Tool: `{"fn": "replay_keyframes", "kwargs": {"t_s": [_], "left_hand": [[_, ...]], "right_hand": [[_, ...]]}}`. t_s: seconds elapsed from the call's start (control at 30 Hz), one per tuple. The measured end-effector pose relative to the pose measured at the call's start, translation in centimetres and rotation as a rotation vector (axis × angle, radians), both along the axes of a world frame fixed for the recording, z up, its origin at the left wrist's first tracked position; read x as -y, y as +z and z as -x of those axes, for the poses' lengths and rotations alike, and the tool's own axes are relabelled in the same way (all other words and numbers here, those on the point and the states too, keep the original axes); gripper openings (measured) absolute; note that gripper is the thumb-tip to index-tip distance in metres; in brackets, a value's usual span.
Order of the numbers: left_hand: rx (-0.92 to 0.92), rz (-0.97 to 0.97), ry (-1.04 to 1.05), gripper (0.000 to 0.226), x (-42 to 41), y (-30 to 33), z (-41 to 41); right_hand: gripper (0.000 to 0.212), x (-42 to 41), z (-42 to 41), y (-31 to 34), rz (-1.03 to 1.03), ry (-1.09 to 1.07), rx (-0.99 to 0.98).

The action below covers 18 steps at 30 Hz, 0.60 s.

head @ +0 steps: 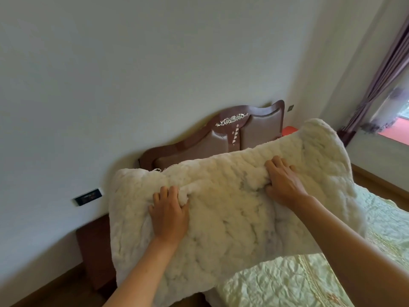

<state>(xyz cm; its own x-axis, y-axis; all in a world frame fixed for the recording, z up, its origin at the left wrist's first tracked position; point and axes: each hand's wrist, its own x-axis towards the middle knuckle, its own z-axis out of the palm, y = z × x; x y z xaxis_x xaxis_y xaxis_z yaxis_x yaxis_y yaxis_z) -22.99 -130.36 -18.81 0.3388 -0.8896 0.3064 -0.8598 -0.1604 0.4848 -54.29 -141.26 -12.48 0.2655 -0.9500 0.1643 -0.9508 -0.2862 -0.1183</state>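
A thick cream fluffy quilt pad point(230, 213) is lifted above the bed and hangs down in front of me. My left hand point(169, 214) grips a bunched fold near its upper left, fingers dug into the fleece. My right hand point(284, 182) grips another fold at the upper right, thumb tucked under. The pad's far right corner curls upward. Its lower left edge droops past the side of the bed. The pad hides the head end of the mattress.
A pale green quilted bedspread point(298, 282) covers the bed at lower right. A dark brown carved headboard point(243, 131) stands against the white wall. A wooden nightstand point(93, 247) sits at left beneath a wall socket point(88, 196). A purple curtain point(380, 85) and a window are at right.
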Motion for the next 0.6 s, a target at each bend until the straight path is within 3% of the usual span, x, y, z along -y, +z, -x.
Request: {"fn": "replay_keyframes", "kwargs": {"t_s": [0.13, 0.3, 0.6], "left_hand": [[-0.041, -0.017, 0.014, 0.065, 2.2, -1.4, 0.3], [-0.046, -0.063, 0.075, 0.032, 5.5, -4.4, 1.9], [-0.046, -0.111, 0.14, 0.032, 14.3, -10.0, 7.0]], "right_hand": [[0.038, 3.3, -0.1, -1.2, -0.02, 0.033, -0.027], [0.045, 8.2, 0.7, -3.4, -0.032, 0.069, -0.053], [0.037, 19.0, 4.9, -9.7, -0.073, 0.148, -0.068]]}}
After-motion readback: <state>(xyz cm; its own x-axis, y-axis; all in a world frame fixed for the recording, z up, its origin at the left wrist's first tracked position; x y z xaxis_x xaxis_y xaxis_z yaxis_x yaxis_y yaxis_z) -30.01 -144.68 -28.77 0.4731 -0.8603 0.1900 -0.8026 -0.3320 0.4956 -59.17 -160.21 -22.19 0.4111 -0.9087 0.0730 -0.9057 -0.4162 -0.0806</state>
